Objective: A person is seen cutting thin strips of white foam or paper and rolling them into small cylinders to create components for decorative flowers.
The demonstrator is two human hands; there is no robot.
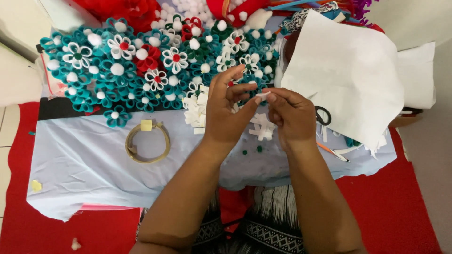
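Head view: a thin white felt strip (262, 94) is pinched between the closed fingertips of the left hand (229, 110) and right hand (293, 115), above loose white strips (260, 127) on the pale blue cloth (84, 164), near looped felt flowers (141, 61).

Only 1 view is given, from a camera worn on the person's head. It looks steeply down, nearly straight onto a low table covered by a pale blue cloth (94, 164), with the person's lap at the bottom edge and the far side of the table at the top. The view is close: both forearms enter from the bottom, and the left hand (226, 110) and right hand (292, 115) sit near the middle of the frame. Red floor covering (391, 207) shows at the lower corners, and a heap of teal, white and red felt flowers (141, 61) fills the upper left
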